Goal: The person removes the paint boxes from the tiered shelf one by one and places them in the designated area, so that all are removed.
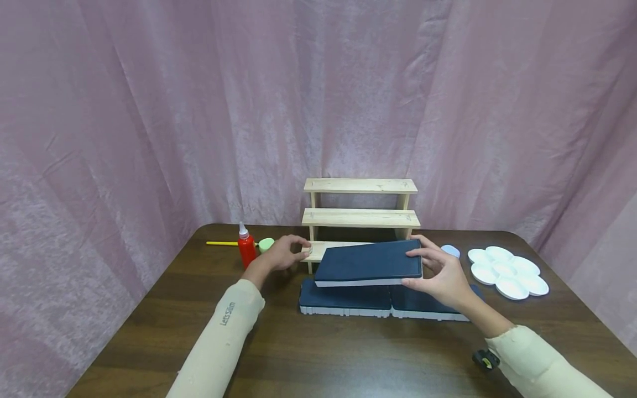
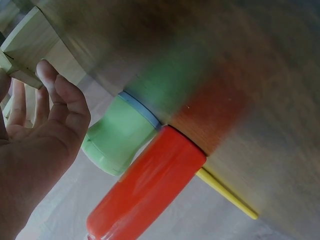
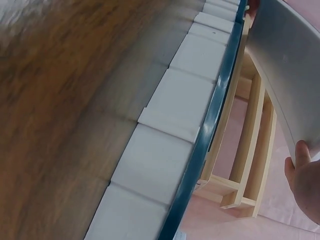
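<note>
My right hand (image 1: 443,276) grips the right end of a flat box (image 1: 370,262) with a dark blue top and a white side, thumb below and fingers on top. It is held tilted above two similar boxes. In the right wrist view its smooth grey underside (image 3: 287,65) shows, with fingertips at its edge. My left hand (image 1: 283,252) pinches the left end of the lowest step of a three-tier wooden stand (image 1: 360,217). The left wrist view has the fingers curled around that wooden end (image 2: 32,47). The held box hides part of the lowest step.
Two dark blue boxes (image 1: 345,298) with white ribbed sides lie end to end before the stand. At left are a red squeeze bottle (image 1: 246,251), a green-capped container (image 2: 120,132) and a yellow stick (image 1: 221,243). A white flower-shaped palette (image 1: 507,271) and light blue lid (image 1: 450,250) lie right.
</note>
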Tool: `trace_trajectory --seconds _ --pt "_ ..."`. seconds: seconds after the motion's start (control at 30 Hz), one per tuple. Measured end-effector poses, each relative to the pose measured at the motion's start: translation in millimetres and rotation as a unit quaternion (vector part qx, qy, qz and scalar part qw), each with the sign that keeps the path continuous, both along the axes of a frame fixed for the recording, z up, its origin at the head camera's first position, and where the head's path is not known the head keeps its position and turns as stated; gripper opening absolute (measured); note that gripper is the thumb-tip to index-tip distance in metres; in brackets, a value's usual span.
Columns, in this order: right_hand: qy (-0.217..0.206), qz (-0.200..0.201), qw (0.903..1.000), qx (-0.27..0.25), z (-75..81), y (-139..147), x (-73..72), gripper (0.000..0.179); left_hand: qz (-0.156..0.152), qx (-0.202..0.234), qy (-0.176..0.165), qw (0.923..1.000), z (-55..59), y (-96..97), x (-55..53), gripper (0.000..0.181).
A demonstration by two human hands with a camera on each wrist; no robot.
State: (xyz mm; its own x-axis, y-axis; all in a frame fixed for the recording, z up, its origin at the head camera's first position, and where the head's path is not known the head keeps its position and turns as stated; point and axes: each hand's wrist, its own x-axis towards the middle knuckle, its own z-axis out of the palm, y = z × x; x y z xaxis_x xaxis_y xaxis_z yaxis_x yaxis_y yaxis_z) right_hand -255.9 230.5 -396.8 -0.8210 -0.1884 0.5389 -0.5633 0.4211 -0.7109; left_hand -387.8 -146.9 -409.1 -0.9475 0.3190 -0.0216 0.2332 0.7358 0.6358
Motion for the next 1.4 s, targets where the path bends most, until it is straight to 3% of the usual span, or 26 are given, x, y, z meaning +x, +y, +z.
trace_trajectory --seconds 0.53,0.83,1.4 --pt "0.005 0.021 0.9993 -0.031 0.7 1 9.1 0.046 -0.001 -0.003 -0.001 1.0000 0.6 0.5 0.1 0.032" --pt "0.002 0.061 0.9959 -0.068 2.2 -4 14.9 0.046 -0.006 0.002 0.003 1.0000 -3.8 -1.1 -2.5 0.033" --pt "0.003 0.092 0.9927 -0.078 3.4 -9 25.4 0.048 -0.006 0.000 0.008 0.9999 -4.6 -1.8 -2.7 0.033"
